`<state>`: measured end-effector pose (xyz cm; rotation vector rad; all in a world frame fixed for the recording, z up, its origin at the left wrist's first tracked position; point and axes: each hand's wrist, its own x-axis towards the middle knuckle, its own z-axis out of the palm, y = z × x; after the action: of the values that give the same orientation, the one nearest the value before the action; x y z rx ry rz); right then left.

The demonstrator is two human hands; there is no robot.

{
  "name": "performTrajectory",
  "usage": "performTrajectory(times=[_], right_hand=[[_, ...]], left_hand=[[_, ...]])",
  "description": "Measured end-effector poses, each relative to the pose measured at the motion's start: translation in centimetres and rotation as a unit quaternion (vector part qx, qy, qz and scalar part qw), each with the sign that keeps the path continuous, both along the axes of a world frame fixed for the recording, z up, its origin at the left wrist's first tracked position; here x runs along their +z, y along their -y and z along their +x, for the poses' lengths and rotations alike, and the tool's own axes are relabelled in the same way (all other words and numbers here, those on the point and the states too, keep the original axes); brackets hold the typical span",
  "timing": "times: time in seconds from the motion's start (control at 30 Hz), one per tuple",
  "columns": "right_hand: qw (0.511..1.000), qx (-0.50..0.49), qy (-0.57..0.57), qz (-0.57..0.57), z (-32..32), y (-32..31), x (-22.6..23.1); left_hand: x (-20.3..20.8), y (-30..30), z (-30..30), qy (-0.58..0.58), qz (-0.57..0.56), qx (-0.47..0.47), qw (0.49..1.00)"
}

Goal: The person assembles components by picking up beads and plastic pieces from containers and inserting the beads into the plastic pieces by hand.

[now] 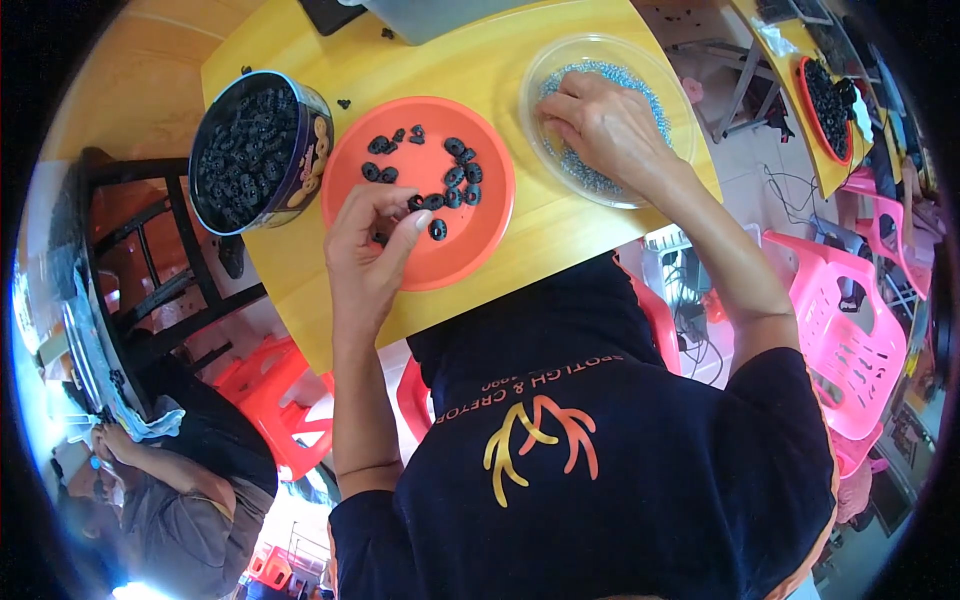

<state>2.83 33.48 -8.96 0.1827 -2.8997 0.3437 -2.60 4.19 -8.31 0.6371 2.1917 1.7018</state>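
My left hand (368, 245) pinches a small black ring part at the round orange plastic plate (470, 235) scattered with more. My right hand (603, 125), fingers curled, digs into the clear bowl (560, 60) of tiny silvery beads. A round blue tin (312, 150) nearby brims with black rings.

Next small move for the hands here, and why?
Probably close the right hand on a pinch of the small silvery beads in the clear bowl and lift: its fingers already rest in them, while the left hand holds a black ring at the orange plate.
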Motion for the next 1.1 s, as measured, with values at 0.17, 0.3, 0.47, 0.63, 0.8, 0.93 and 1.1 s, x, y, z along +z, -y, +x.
performTrajectory(times=[0.17, 0.3, 0.47, 0.63, 0.8, 0.93, 1.1], right_hand=[[1.0, 0.027, 0.009, 0.012, 0.1, -0.2, 0.1], [0.998, 0.065, 0.022, -0.011, 0.1, 0.1, 0.7], [0.997, 0.063, 0.045, 0.012, 0.1, 0.9, 1.2], [0.995, 0.09, 0.032, 0.025, -0.1, 1.2, 1.4], [0.994, 0.099, 0.047, 0.011, -0.2, 1.2, 1.2], [0.994, 0.08, 0.064, -0.032, -0.2, 1.1, 0.9], [0.995, 0.067, 0.06, -0.042, 0.1, 1.1, 0.7]], left_hand=[[0.1, -0.5, 0.4, 0.016, 0.055, -0.02, 0.998], [0.2, 0.3, 0.6, 0.093, 0.131, -0.01, 0.987], [-0.6, 2.0, -0.2, 0.208, 0.307, -0.027, 0.928], [-1.3, 2.3, -0.3, 0.295, 0.419, 0.03, 0.858], [-1.5, 2.3, -0.2, 0.307, 0.428, 0.028, 0.85], [-1.2, 2.3, -0.2, 0.33, 0.451, 0.009, 0.829], [-0.9, 1.8, 0.0, 0.374, 0.473, -0.025, 0.797]])
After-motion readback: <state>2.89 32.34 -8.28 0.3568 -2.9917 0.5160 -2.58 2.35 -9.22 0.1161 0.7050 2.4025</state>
